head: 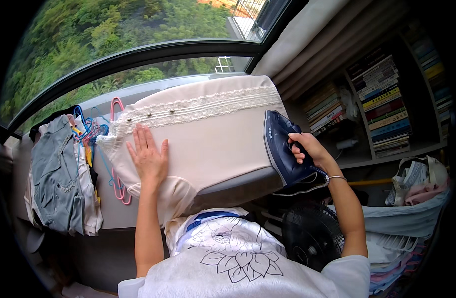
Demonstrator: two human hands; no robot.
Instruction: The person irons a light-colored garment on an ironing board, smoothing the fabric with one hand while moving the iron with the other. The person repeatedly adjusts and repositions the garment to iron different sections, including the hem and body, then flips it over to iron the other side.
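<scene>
A pale beige blouse [220, 138] with a lace-trimmed button front is spread over an ironing board [246, 182], its collar towards the left. My left hand [149, 154] lies flat on the cloth near the collar, fingers a little apart, holding nothing. At the right end of the blouse, my right hand [306, 149] grips the handle of a dark blue steam iron [282, 152]. The iron's tip points towards the window and its soleplate edge is at the hem. One sleeve [177, 193] hangs in folds at the near edge, beside my left wrist.
Folded garments [58, 178] and tangled blue and pink hangers [118, 186] lie on the left. A window [146, 48] runs behind the board, with a curtain [302, 41] and bookshelf [384, 108] to the right. A black fan [311, 234] and a clothes pile [395, 257] stand near my right arm.
</scene>
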